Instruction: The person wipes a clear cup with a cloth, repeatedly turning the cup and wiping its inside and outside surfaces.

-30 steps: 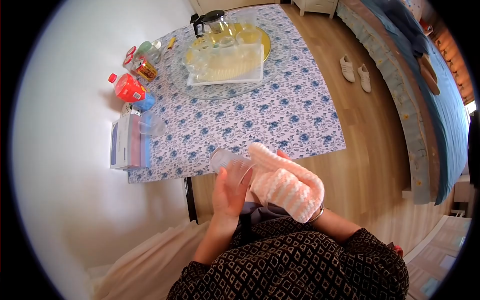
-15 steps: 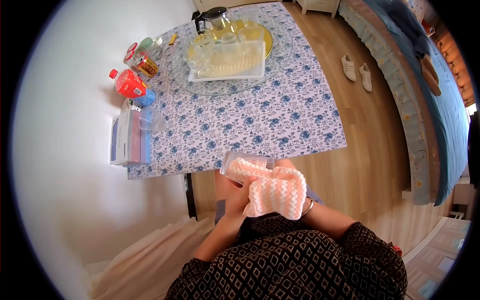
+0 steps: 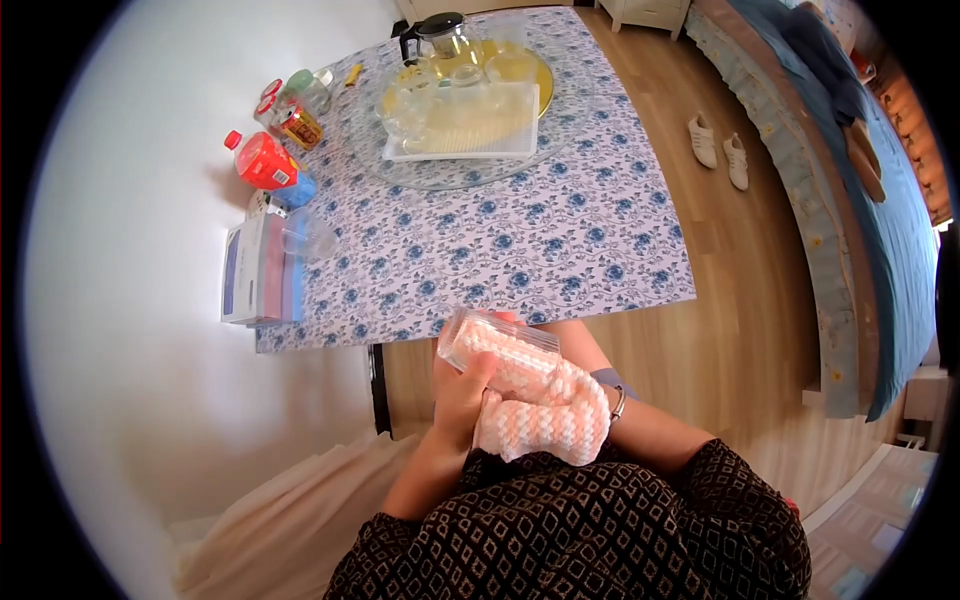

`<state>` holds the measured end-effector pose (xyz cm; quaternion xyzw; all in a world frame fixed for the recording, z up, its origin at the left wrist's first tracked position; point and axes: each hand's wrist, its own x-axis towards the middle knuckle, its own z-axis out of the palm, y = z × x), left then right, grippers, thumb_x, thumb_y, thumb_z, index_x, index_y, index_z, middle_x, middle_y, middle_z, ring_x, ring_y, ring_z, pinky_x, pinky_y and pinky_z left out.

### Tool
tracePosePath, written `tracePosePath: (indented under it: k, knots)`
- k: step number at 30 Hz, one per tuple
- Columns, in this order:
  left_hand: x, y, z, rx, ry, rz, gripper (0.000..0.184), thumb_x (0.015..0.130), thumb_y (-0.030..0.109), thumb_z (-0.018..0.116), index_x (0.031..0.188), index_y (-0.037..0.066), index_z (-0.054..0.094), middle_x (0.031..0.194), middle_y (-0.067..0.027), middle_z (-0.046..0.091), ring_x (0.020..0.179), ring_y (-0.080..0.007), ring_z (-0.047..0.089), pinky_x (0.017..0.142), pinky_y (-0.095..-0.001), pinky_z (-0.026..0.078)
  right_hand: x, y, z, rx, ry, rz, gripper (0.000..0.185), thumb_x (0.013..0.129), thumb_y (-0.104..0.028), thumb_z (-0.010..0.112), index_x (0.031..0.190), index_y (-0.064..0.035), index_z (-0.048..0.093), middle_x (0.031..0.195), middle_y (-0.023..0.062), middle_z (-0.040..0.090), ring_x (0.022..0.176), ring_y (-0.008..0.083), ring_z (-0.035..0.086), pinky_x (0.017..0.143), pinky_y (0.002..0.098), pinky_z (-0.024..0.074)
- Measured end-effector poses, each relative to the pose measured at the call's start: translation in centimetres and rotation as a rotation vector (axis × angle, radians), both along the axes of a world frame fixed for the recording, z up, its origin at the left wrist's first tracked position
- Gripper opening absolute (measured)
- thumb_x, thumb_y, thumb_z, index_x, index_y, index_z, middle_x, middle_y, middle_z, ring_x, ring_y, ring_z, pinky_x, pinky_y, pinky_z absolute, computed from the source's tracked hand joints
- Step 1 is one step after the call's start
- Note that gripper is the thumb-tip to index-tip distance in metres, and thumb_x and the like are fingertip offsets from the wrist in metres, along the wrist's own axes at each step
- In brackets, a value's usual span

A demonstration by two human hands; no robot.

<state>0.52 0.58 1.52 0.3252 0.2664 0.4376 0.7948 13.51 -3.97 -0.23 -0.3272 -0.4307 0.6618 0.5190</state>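
My left hand (image 3: 462,395) is wrapped round a clear, ribbed plastic or glass cup (image 3: 457,342), tilted on its side over my lap near the table edge. A pink-and-white knitted cloth (image 3: 545,425) runs into the cup's mouth and hangs in folds outside it. My right hand (image 3: 613,402) is mostly covered by this cloth; only skin near the wrist, with a bracelet, shows. Its fingers are hidden within the cloth, which it holds against and inside the cup.
On the flowered table (image 3: 560,250) a white tray (image 3: 470,155) and several clear cups stand on a glass turntable, with a teapot (image 3: 445,35) behind. A red-labelled bottle (image 3: 265,160), a can (image 3: 300,127) and a box (image 3: 250,275) line the wall. Someone's legs (image 3: 830,70) lie on the bed.
The cloth has sunk lower and folded over, and more of it now shows inside the cup. My left hand has shifted slightly left along the cup.
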Motion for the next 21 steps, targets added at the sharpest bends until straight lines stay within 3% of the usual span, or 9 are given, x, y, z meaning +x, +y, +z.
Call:
tracePosePath:
  k: [7, 9, 13, 14, 15, 17, 19, 20, 21]
  knots:
    - [-0.9, 0.6, -1.1, -0.022, 0.073, -0.056, 0.063, 0.074, 0.021, 0.070, 0.122, 0.003, 0.034, 0.116, -0.0150, 0.048, 0.103, -0.0252, 0.051, 0.087, -0.0397, 0.045, 0.9, -0.2, 4.2, -0.130, 0.123, 0.134, 0.036, 0.083, -0.010, 0.053, 0.117, -0.0033, 0.042, 0.109, 0.0064, 0.049, 0.096, 0.0159, 0.053, 0.083, 0.0285, 0.0432]
    - [-0.2, 1.2, -1.2, 0.248, -0.187, -0.048, 0.072, 0.069, 0.023, 0.074, 0.125, 0.006, 0.032, 0.119, -0.0146, 0.045, 0.108, -0.0274, 0.047, 0.091, -0.0417, 0.041, 0.7, -0.2, 4.5, -0.091, 0.065, 0.139, 0.036, 0.083, -0.009, 0.053, 0.117, -0.0035, 0.042, 0.109, 0.0061, 0.049, 0.096, 0.0152, 0.053, 0.083, 0.0278, 0.0432]
    - [-0.1, 0.1, -0.2, 0.022, -0.328, -0.076, 0.066, 0.067, 0.023, 0.074, 0.119, 0.008, 0.037, 0.116, -0.0135, 0.044, 0.108, -0.0295, 0.046, 0.091, -0.0427, 0.041, -0.2, 0.2, 3.1, 0.059, -0.124, 0.087, 0.037, 0.083, -0.008, 0.054, 0.117, -0.0039, 0.042, 0.108, 0.0055, 0.049, 0.096, 0.0137, 0.052, 0.081, 0.0264, 0.0432]
    - [-0.4, 0.5, -0.1, 0.100, -0.272, -0.107, 0.052, 0.073, 0.019, 0.067, 0.115, 0.006, 0.039, 0.112, -0.0132, 0.047, 0.103, -0.0277, 0.049, 0.086, -0.0406, 0.044, -0.4, 0.2, 2.7, 0.090, -0.153, 0.064, 0.037, 0.083, -0.008, 0.054, 0.117, -0.0040, 0.042, 0.108, 0.0054, 0.049, 0.096, 0.0134, 0.052, 0.081, 0.0260, 0.0432]
    - [-0.4, 0.3, 0.2, 0.100, -0.271, -0.107, 0.052, 0.073, 0.019, 0.067, 0.115, 0.006, 0.039, 0.112, -0.0132, 0.047, 0.103, -0.0277, 0.049, 0.086, -0.0406, 0.044, -0.7, 0.2, 2.2, 0.094, -0.158, 0.047, 0.037, 0.083, -0.008, 0.054, 0.117, -0.0041, 0.042, 0.108, 0.0053, 0.049, 0.096, 0.0130, 0.052, 0.080, 0.0257, 0.0432]
    - [-0.4, -0.2, 1.4, -0.158, -0.001, -0.005, 0.041, 0.079, 0.015, 0.060, 0.114, 0.003, 0.041, 0.109, -0.0123, 0.049, 0.099, -0.0238, 0.052, 0.082, -0.0372, 0.047, -0.5, -0.1, 1.7, 0.040, 0.009, 0.050, 0.039, 0.082, -0.007, 0.056, 0.118, -0.0060, 0.042, 0.105, 0.0031, 0.049, 0.097, 0.0087, 0.048, 0.080, 0.0225, 0.0413]
    - [-1.0, -0.1, 0.6, -0.202, 0.111, -0.048, 0.038, 0.081, 0.012, 0.057, 0.113, 0.000, 0.041, 0.108, -0.0113, 0.050, 0.097, -0.0202, 0.053, 0.082, -0.0348, 0.046, -0.2, -0.3, 2.0, -0.216, 0.200, 0.183, 0.038, 0.080, -0.004, 0.055, 0.116, -0.0074, 0.042, 0.102, 0.0022, 0.050, 0.097, 0.0067, 0.047, 0.081, 0.0216, 0.0396]
    - [-1.1, -0.2, 0.2, -0.142, 0.143, -0.032, 0.044, 0.081, 0.014, 0.059, 0.117, 0.000, 0.039, 0.109, -0.0111, 0.050, 0.098, -0.0195, 0.053, 0.083, -0.0344, 0.046, 0.4, 0.0, 5.1, 0.007, -0.037, 0.140, 0.036, 0.079, -0.003, 0.053, 0.113, -0.0070, 0.043, 0.100, 0.0018, 0.049, 0.095, 0.0065, 0.046, 0.080, 0.0207, 0.0386]
    - [-1.3, -0.4, -0.5, -0.082, 0.176, -0.016, 0.050, 0.080, 0.016, 0.062, 0.120, 0.000, 0.037, 0.111, -0.0109, 0.050, 0.098, -0.0189, 0.053, 0.084, -0.0340, 0.045, 0.7, 0.0, 6.4, 0.030, -0.060, 0.128, 0.036, 0.079, -0.003, 0.053, 0.113, -0.0069, 0.043, 0.099, 0.0018, 0.049, 0.095, 0.0066, 0.046, 0.080, 0.0207, 0.0386]
